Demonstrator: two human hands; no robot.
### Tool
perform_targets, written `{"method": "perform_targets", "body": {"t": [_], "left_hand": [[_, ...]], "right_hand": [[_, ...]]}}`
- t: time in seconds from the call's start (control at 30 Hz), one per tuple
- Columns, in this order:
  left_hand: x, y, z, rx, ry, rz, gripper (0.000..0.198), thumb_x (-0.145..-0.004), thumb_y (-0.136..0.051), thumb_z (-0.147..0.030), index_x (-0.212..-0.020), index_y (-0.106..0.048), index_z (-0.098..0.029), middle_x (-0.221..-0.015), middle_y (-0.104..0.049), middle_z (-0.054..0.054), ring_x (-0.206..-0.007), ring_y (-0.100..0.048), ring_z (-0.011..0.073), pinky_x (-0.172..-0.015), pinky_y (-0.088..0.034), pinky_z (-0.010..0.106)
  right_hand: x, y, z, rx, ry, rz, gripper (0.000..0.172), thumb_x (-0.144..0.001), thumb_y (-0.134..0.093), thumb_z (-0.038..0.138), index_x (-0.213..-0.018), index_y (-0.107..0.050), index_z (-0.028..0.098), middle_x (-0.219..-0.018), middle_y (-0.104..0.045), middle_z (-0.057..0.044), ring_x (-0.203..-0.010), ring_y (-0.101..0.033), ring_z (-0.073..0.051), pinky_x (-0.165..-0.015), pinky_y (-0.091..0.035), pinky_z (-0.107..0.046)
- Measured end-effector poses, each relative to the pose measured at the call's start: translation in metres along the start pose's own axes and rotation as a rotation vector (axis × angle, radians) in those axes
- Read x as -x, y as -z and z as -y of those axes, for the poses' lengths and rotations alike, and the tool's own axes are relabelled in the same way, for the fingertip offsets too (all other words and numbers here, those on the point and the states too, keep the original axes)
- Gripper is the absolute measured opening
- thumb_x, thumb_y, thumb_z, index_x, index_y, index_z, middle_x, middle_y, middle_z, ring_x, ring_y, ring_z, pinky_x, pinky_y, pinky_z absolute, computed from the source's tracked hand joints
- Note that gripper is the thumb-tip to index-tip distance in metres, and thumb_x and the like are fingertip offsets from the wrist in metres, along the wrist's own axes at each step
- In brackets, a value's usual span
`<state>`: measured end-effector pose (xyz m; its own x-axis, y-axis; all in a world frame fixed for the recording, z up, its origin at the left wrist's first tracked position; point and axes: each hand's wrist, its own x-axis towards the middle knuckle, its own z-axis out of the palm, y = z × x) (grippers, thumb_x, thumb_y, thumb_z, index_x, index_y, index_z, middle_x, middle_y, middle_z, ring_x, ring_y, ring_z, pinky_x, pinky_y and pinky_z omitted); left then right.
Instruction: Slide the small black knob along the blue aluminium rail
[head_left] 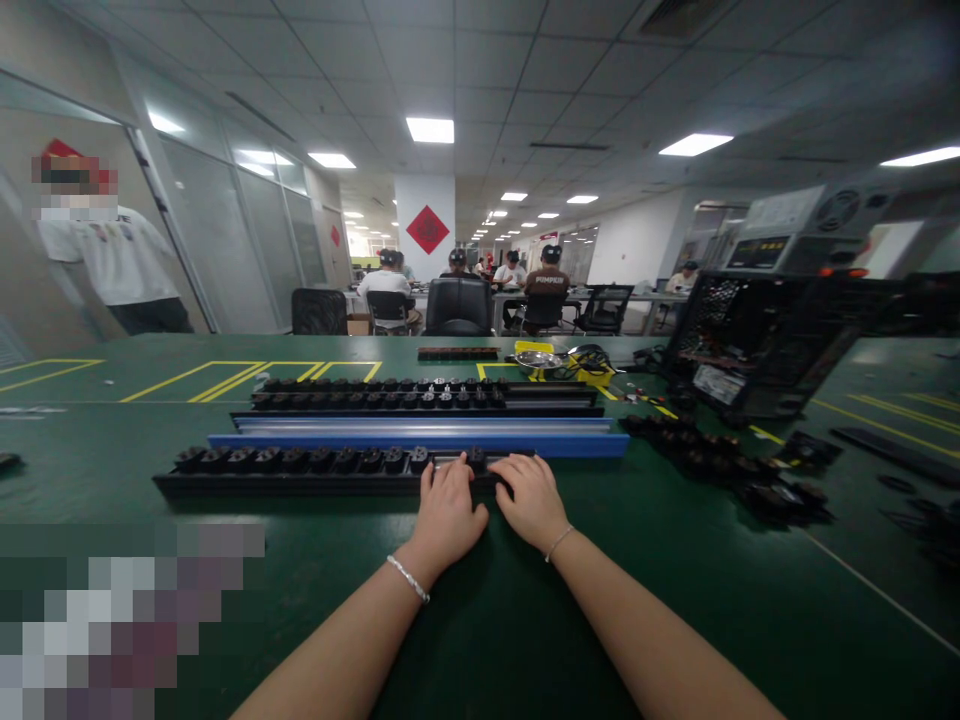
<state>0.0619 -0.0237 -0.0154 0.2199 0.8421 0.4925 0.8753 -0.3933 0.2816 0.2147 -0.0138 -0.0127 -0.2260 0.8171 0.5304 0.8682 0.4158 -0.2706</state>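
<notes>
A long black power strip rail [292, 485] lies across the table in front of me, with a row of round black socket modules [345, 460] along its left and middle part. My left hand [448, 505] bends its fingers over the rail just right of that row, thumb apart on the near side. Between my hands one more black socket module [476, 459] sits in the rail. My right hand [534, 500] curls its fingers over the rail's right end, close to that module. The fingertips of both hands are partly hidden.
Behind lie a blue rail [525, 442] and another black rail with sockets [375, 398]. Loose black modules [780, 490] are heaped at right, below an open computer case [750, 340]. A metal bowl [538, 359] stands further back. A person [112, 250] stands at left.
</notes>
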Motion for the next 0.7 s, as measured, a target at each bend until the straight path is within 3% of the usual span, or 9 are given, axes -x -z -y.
{"method": "perform_targets", "body": {"t": [0.27,0.5,0.7], "left_hand": [[-0.0006,0.0006,0.0003,0.012,0.006,0.031,0.043,-0.069,-0.052,-0.024,-0.112,-0.047,-0.019,-0.118,-0.058,0.008,-0.116,-0.045,0.0222,-0.108,-0.015,0.048],[0.0031,-0.0043,0.0007,-0.094,-0.087,-0.023,0.035,-0.068,-0.052,-0.023,-0.103,-0.051,-0.015,-0.13,-0.049,0.013,-0.122,-0.038,0.0268,-0.107,-0.018,0.049],[0.0027,-0.0044,0.0015,-0.094,-0.082,-0.016,0.035,-0.068,-0.053,-0.022,-0.103,-0.051,-0.016,-0.129,-0.049,0.012,-0.122,-0.038,0.0264,-0.107,-0.019,0.05]], "right_hand": [[0.0004,0.0023,0.0028,0.034,-0.008,0.073,0.033,-0.078,-0.045,0.02,-0.107,-0.059,0.031,-0.109,-0.063,-0.001,-0.112,-0.047,-0.018,-0.104,-0.015,-0.046],[0.0,0.0032,0.0049,0.056,0.003,0.095,0.035,-0.077,-0.045,0.02,-0.109,-0.057,0.029,-0.109,-0.062,-0.003,-0.11,-0.047,-0.019,-0.103,-0.015,-0.047],[-0.0007,0.0022,0.0054,0.066,-0.002,0.09,0.035,-0.077,-0.045,0.019,-0.108,-0.057,0.029,-0.108,-0.062,-0.003,-0.108,-0.047,-0.018,-0.103,-0.017,-0.045]]}}
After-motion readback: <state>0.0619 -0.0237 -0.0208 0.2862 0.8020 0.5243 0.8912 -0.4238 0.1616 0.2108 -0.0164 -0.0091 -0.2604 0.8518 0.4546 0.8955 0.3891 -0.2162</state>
